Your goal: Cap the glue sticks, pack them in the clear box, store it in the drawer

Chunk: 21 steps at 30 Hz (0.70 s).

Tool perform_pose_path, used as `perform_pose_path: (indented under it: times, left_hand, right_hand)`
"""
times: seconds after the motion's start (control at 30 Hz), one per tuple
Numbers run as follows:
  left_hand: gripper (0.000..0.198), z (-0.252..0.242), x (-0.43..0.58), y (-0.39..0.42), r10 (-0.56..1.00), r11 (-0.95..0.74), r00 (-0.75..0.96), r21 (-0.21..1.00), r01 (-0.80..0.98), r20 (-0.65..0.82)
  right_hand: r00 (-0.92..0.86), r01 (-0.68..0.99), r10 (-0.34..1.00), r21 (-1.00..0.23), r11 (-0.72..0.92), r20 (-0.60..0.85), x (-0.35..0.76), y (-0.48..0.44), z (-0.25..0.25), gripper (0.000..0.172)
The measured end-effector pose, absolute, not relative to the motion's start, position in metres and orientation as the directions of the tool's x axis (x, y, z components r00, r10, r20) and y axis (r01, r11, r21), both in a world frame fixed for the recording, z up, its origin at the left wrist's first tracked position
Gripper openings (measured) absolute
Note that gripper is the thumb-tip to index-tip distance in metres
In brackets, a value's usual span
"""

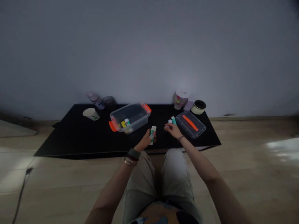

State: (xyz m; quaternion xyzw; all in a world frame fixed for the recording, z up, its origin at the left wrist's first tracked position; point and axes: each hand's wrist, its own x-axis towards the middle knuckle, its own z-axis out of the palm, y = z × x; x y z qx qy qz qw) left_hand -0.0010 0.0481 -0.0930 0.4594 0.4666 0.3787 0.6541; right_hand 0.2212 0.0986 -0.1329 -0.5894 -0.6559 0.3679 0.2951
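Note:
My left hand is closed around a green glue stick with white ends, held nearly upright above the front of the black table. My right hand has its fingers pinched together at a small whitish round piece, possibly a cap or a stick's end. Right behind those fingers stand two more glue sticks, one with a white top and a green one, both partly hidden by the hand. A clear plastic box with orange handles holds a white-and-green stick and a yellow one.
Right of my right hand lies the clear lid with its orange handle. Along the wall are a clear cup, a pale block, a cream jar, a bottle and a dark cup. A paper cup tilts at left.

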Motion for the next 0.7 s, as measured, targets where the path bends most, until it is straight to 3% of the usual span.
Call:
perform_pose_path:
  times: [0.1, 0.17, 0.37, 0.53, 0.7]
  left_hand:
    - [0.054, -0.086, 0.002, 0.043, 0.908, 0.216, 0.361, 0.976, 0.03, -0.212]
    - [0.056, -0.082, 0.003, 0.04, 0.894, 0.185, 0.401, 0.98, 0.071, -0.197]
    - [0.054, -0.077, 0.003, 0.034, 0.889, 0.17, 0.418, 0.982, 0.085, -0.189]
    - [0.051, -0.064, 0.003, 0.028, 0.875, 0.178, 0.452, 0.983, 0.035, -0.175]
    - [0.051, -0.049, 0.0, 0.024, 0.802, 0.266, 0.558, 0.964, -0.016, -0.212]
  right_hand:
    - [-0.16, 0.151, 0.981, -0.985, -0.084, -0.108, 0.207, 0.094, -0.116, 0.037]
    - [-0.198, 0.06, 0.977, -0.996, -0.065, -0.076, 0.197, 0.085, -0.105, 0.04]
    - [-0.148, 0.278, 0.975, -0.939, 0.203, 0.167, 0.187, 0.06, -0.074, 0.033]
    - [-0.148, 0.291, 0.961, -0.918, 0.268, 0.234, 0.193, 0.053, -0.056, 0.036]
    - [-0.274, 0.347, 0.908, -0.848, 0.4, 0.317, 0.199, 0.046, -0.037, 0.032]
